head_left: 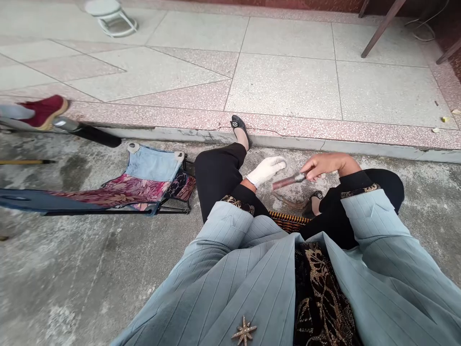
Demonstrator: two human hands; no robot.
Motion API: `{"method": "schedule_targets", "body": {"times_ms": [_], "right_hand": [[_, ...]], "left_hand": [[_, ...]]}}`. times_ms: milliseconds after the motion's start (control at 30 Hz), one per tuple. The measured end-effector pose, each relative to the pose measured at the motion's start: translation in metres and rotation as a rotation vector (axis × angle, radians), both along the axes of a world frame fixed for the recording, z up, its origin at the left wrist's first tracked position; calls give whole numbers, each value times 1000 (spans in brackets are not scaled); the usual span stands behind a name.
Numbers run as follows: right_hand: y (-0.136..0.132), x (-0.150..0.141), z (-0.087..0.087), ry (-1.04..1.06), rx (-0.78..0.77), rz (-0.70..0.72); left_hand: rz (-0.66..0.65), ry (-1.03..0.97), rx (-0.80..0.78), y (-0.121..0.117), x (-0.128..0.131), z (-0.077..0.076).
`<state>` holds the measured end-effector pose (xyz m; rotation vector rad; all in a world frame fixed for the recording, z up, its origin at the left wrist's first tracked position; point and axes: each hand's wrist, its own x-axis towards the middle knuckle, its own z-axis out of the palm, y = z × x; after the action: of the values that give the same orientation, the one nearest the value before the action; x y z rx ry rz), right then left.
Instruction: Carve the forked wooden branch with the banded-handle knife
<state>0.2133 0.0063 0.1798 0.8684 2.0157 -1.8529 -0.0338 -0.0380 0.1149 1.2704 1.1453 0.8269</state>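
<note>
My left hand [265,170] wears a white knitted glove. Its fingers are closed, and a small greyish round edge shows at the fingertips, too blurred to name. To the right of it, my bare right hand [321,166] grips a short tool [286,182] with a reddish-brown flat length and a grey, ridged part near the fingers. The tool points left, its end just below the gloved hand; the two do not appear to touch. Beneath it, a thin curved brown piece [290,201] lies near my shoe.
A woven black-and-orange seat edge [288,221] shows between my legs. To the left stand a folding fabric chair [147,185] and a dark cylinder [90,132], near another person's red shoe [46,110]. Ahead runs a raised tiled step [281,137], with a white stool [111,17] farther back.
</note>
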Motion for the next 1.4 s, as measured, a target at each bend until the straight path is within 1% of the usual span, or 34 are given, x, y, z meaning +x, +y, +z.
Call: {"method": "schedule_targets", "body": {"times_ms": [33, 100, 167, 200, 233, 300, 333, 367, 400, 433, 467, 500, 533, 567, 600, 633, 667, 767, 867, 933, 1033, 1100, 1167, 1200, 1267, 1333, 1400], "right_hand": [[-1, 2, 5, 105, 24, -117], [-2, 6, 11, 283, 126, -460], [0, 8, 11, 407, 230, -817], [3, 9, 8, 436, 264, -956], [6, 9, 4, 437, 287, -1060], [12, 10, -5, 352, 333, -1181], [15, 10, -9, 266, 372, -1203], [18, 9, -13, 152, 427, -1189], [20, 9, -16, 11, 503, -1133], [21, 7, -18, -149, 592, -1032], [21, 5, -20, -320, 678, -877], [21, 2, -21, -480, 743, -693], [20, -2, -22, -610, 779, -514], [18, -5, -23, -704, 784, -362], [17, -9, -24, -763, 760, -246], [15, -12, -25, -790, 719, -167], [14, -15, -27, -795, 669, -117], [8, -18, -29, -744, 503, 10], [2, -20, -30, -647, 357, 84], [-2, -22, -28, -546, 254, 125], [-6, -25, -20, -274, 44, 189], [-8, -23, -11, -69, -28, 157], [-7, -16, -3, 84, 8, 21], [-5, -11, 0, 131, 51, -87], [-1, -2, 2, 158, 137, -355], [4, 5, -1, 145, 191, -663], [7, 7, -6, 145, 212, -932]], "left_hand": [[-10, -14, -5, -1, 2, 0], [-86, -21, -40, -2, 8, -2], [-152, -27, -74, -4, 13, -4], [-178, -27, -87, -5, 14, -5], [-197, -25, -96, -6, 16, -6], [-236, -20, -108, -7, 17, -8], [-256, -16, -112, -7, 16, -9], [-269, -10, -111, -8, 15, -9], [-274, -3, -107, -9, 14, -9], [-275, 5, -101, -9, 13, -9], [-265, 13, -93, -10, 12, -8], [-246, 19, -83, -11, 11, -8], [-222, 22, -73, -11, 10, -7], [-195, 19, -63, -11, 9, -7], [-167, 11, -55, -11, 8, -6], [-143, 1, -46, -10, 7, -5], [-131, -8, -42, -9, 6, -5], [-154, -7, -34, -4, 3, -4], [-119, 29, 14, 1, -2, -5], [-61, 45, 44, 4, -4, -6], [-22, 51, 50, 7, -4, -12], [-40, 59, 36, 7, 0, -18], [-73, 67, 20, 5, 7, -24], [-98, 71, 9, 3, 10, -27], [-165, 73, -31, 0, 17, -31], [-225, 42, -94, -2, 21, -31], [-239, -4, -137, -4, 22, -27]]}}
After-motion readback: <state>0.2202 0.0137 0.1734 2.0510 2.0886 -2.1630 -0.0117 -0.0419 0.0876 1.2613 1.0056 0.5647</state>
